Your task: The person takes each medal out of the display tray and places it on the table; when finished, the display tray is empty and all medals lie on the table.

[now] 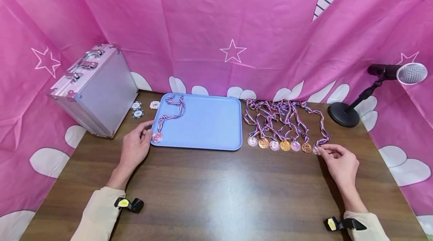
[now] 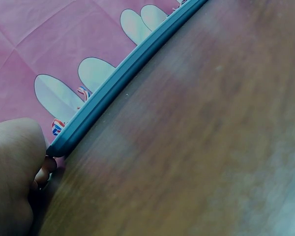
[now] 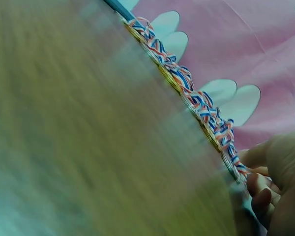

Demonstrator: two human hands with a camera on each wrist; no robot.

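Left hand [image 1: 135, 147], fingers loosely curled, touches the medal [image 1: 157, 137] at the blue tray's [image 1: 203, 124] 8 o'clock corner. Right hand [image 1: 339, 162] pinches the silver medal [image 1: 316, 150] at the row's 3 o'clock end.

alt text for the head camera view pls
A person's left hand touches a medal at the near left corner of a blue tray, while the right hand fingers the rightmost medal in a row of ribboned medals on a wooden table.
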